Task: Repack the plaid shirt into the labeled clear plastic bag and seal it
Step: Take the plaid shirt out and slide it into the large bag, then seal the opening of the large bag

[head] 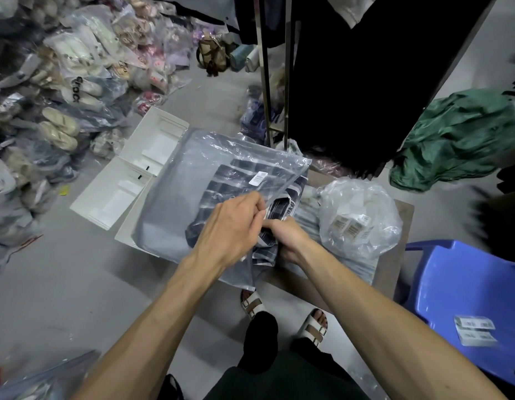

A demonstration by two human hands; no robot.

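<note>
The plaid shirt [244, 183], dark with pale stripes and folded, lies mostly inside the clear plastic bag [175, 192], which bears a white barcode label [258, 178] and overhangs the left edge of a low brown table [395, 255]. The left hand [230, 226] pinches the bag's open edge; the right hand [288, 238] grips the shirt's near end there. A crumpled bag of labels [358, 217] sits just beside on the table, a blue plastic chair [467, 287] near its right edge.
</note>
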